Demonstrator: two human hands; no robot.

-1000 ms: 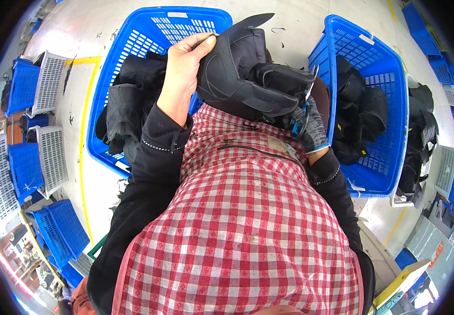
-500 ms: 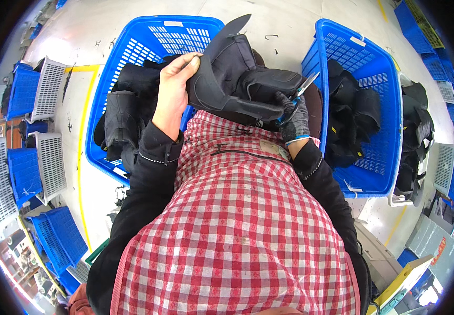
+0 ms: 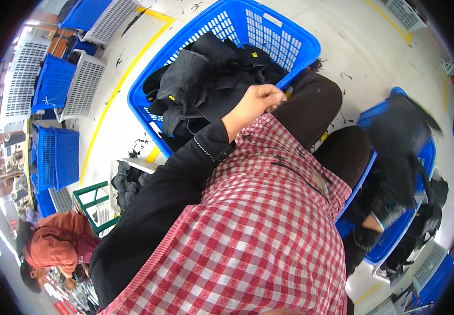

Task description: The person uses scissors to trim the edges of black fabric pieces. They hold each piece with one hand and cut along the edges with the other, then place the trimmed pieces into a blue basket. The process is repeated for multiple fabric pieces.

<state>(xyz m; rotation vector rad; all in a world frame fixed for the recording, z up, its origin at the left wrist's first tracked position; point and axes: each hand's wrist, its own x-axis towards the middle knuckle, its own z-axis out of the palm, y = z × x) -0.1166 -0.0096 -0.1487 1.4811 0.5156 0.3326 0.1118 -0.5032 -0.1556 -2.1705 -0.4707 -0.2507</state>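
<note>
In the head view, the bare left hand [image 3: 254, 104] is bent at the wrist, just beside the near edge of a big blue plastic basket with slots in its sides [image 3: 306, 44]. Its fingers are curled and the tips are close against the thumb. Whether something thin is pinched there is too small to tell.

The right hand, in a grey knit glove [image 3: 388, 212], is at another blue plastic basket [image 3: 389, 242], on the right. The glove is blurry, so I cannot tell if the fingers are spread or pressed together. A big, floppy, soft black piece [image 3: 395, 136] is over this right basket, and its top end pokes out past the rim. It is blurry too, and I cannot tell if the glove is gripping it.

The left basket has a heap of soft black pieces [image 3: 214, 68] in it, with a few tiny yellow spots. More black pieces [image 3: 437, 199] sit just outside the right basket.

The person wears a red and white checked cloth apron [image 3: 237, 220] and a black sleeve with a dotted white line [image 3: 158, 184]. Two knees in dark trousers [image 3: 316, 100] are between the baskets. A yellow line [image 3: 116, 94] runs along the pale floor [image 3: 337, 31]. Another person in orange-red clothes [image 3: 59, 241] is at the lower left.
</note>
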